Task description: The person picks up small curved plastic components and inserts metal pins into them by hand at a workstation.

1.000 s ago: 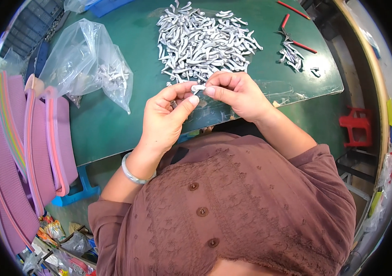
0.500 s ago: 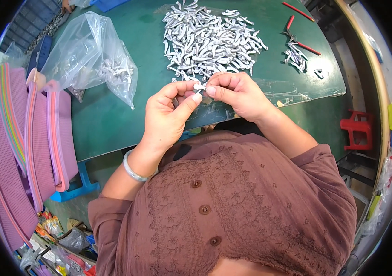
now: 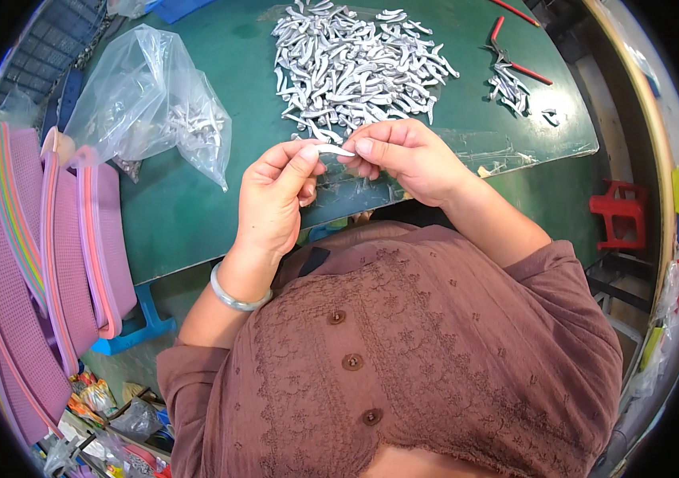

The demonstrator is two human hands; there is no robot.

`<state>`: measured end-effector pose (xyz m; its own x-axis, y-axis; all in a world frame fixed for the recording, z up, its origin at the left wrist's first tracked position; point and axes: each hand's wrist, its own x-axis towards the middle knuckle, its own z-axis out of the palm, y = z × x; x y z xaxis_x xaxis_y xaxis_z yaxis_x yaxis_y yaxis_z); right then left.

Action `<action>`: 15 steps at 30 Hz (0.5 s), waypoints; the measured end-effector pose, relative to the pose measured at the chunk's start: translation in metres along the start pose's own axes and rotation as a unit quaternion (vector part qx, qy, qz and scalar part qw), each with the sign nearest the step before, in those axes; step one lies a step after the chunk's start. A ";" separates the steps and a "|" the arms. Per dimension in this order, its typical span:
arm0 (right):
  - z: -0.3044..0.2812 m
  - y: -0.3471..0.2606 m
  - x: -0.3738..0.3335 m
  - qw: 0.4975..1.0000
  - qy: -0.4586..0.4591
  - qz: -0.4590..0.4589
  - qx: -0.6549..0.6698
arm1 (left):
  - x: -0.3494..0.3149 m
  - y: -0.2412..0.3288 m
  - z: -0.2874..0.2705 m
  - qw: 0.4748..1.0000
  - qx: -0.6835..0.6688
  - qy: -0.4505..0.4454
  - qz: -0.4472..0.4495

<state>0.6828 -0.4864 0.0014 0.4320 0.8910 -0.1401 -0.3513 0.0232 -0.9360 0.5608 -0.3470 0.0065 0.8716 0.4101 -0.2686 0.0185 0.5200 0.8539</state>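
A small curved silvery metal piece (image 3: pixel 333 149) is stretched between my two hands, just above the near edge of the green table (image 3: pixel 188 231). My left hand (image 3: pixel 277 185) pinches its thicker end between thumb and forefinger. At the pointed end, my right hand (image 3: pixel 407 159) has thumb and forefinger closed on the tip. Right beyond my fingers lies a large heap of similar curved metal pieces (image 3: pixel 359 68). What my curled lower fingers may hold is hidden.
A clear plastic bag (image 3: pixel 144 88) with metal pieces lies left. Red-handled pliers (image 3: pixel 501 54) rest at the right beside a small cluster of metal parts (image 3: pixel 508 89). Pink-purple baskets (image 3: pixel 64 255) stack at far left; a red stool (image 3: pixel 620 213) stands right.
My left hand has turned and shifted slightly left. The curved piece now shows its length between my hands, where before only a small end was visible.
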 end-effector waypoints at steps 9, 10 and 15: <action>0.001 -0.004 0.000 1.000 -0.010 0.019 0.020 | -0.001 -0.001 -0.001 1.000 0.006 -0.006 0.008; 0.002 -0.006 0.000 1.000 -0.009 0.011 -0.009 | -0.002 -0.002 0.001 0.999 0.020 -0.004 0.025; 0.004 -0.001 -0.002 0.997 0.019 -0.024 -0.066 | -0.003 -0.005 0.000 0.998 0.007 -0.019 0.056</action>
<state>0.6785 -0.4867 0.0040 0.4782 0.8720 -0.1044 -0.2190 0.0033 -0.9757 0.5581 -0.3508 0.0030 0.8863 0.4364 -0.1550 -0.0725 0.4615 0.8842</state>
